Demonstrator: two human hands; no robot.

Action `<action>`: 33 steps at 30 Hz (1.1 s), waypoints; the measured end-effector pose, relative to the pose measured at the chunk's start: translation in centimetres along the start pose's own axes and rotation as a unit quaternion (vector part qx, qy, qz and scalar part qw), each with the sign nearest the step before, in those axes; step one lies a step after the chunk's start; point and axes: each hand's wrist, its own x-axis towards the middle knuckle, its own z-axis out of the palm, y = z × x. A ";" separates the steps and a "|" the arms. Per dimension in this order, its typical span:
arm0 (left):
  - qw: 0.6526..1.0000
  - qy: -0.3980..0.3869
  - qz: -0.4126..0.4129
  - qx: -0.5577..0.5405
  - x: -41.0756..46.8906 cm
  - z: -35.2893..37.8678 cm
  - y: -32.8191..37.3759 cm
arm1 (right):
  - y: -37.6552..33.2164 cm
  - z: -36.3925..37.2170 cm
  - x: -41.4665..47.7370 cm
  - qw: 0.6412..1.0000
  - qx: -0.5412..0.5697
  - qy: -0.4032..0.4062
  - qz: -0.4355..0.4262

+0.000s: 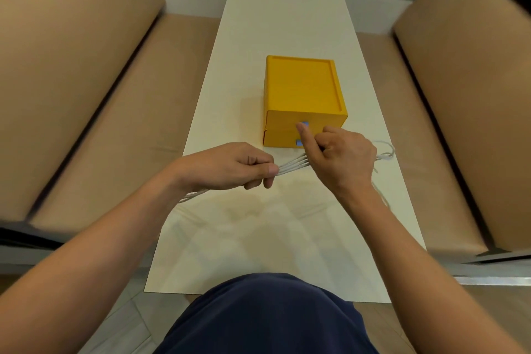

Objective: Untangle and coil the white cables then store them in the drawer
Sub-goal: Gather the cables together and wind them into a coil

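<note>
Just in front of the yellow drawer box (304, 100), our left hand (230, 165) and right hand (340, 156) both grip the white cables (293, 166), stretched between them; light and floppy, best pinched near the folds.

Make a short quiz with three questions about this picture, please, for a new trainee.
1. True or false: the white cables already lie inside the yellow box.
2. The cables are held by: A) one hand only; B) both the left hand and the right hand; C) no hand.
3. Which colour are the handles on the front of the box?

Key: 1 false; 2 B; 3 blue.
</note>
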 end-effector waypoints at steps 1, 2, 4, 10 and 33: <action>1.000 0.014 -0.003 0.017 0.1 0.1 -0.2 | 0.1 0.3 0.0 0.999 -0.009 0.026 -0.035; 0.999 0.028 -0.008 0.039 0.3 0.3 -0.4 | 0.1 0.5 0.0 0.996 -0.008 0.052 -0.072; 0.995 0.051 -0.021 0.080 0.6 0.4 -0.8 | 0.2 0.6 0.0 0.987 0.005 0.092 -0.129; 0.997 0.038 0.056 -0.040 -0.3 0.3 0.7 | 1.4 0.8 -0.1 0.992 0.015 0.099 -0.079; 0.995 0.081 0.056 0.009 -1.4 -3.0 0.1 | 1.4 -4.0 0.6 0.930 0.233 -0.257 -0.123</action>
